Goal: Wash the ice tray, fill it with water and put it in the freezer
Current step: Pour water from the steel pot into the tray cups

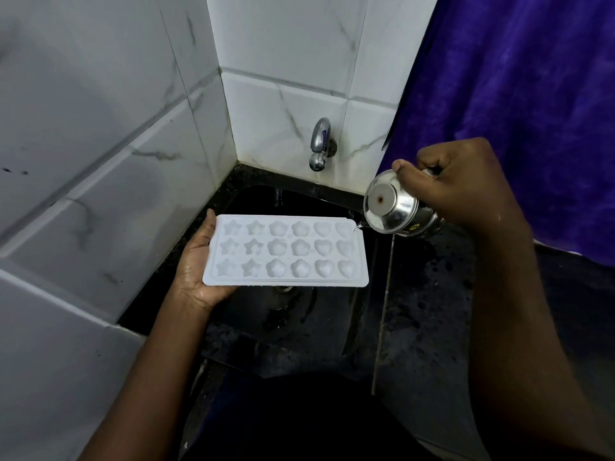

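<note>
Two hands work above the black sink (293, 327). The left hand (196, 267) carries the white ice tray (286, 251) from below at its left end; its fingers are hidden, so I cannot tell the grip. The right hand (466, 184) grips a tilted steel cup (396, 207), which trickles water onto the tray's far right corner.

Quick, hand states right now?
Left hand: carries the ice tray from beneath; fingers hidden.
Right hand: grips the tilted steel cup.

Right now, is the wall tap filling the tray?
No, the tap shows no stream; the right hand tips a steel cup over the right end of the ice tray.
</note>
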`<state>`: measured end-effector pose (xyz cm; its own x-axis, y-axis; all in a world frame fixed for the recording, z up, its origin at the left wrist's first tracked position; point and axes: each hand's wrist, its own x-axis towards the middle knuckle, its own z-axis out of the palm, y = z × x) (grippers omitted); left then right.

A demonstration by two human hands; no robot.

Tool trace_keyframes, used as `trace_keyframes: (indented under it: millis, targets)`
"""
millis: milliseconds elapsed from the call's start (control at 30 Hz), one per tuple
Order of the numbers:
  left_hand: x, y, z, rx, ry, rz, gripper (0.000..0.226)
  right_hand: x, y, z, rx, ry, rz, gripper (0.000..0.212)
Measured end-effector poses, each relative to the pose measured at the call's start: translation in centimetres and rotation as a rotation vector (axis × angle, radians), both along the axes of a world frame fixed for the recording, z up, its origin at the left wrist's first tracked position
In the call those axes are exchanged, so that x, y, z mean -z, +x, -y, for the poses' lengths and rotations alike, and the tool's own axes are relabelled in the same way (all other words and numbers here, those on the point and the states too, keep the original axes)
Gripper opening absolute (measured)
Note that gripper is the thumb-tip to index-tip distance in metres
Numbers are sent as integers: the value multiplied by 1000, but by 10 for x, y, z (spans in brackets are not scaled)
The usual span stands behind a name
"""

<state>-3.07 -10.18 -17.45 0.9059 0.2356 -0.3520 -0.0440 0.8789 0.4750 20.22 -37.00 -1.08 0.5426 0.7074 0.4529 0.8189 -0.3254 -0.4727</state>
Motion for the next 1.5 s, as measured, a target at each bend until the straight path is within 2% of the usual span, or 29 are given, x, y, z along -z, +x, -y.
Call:
trace_keyframes:
  millis: [167,267,467,667,800,1500]
  targets:
    - [2,0,-2,9,0,-3,73,4,9,1,-8,156,-194,56]
    - [3,-1,-2,17,-19,7,74,7,12,2,-26,188,-234,58]
    - [3,-3,-4,23,-30,32,75,9,3,2,-88,137,-180,56]
    - [2,-4,-9,17,-78,53,74,5,-8,-4,-150,17,-48,64]
    - [1,-8,-14,-21,-62,7,74,2,-12,-7,-179,0,-29,65]
    - [2,-16,-18,-66,-43,1,74,-11,-13,-12,-160,32,8,63]
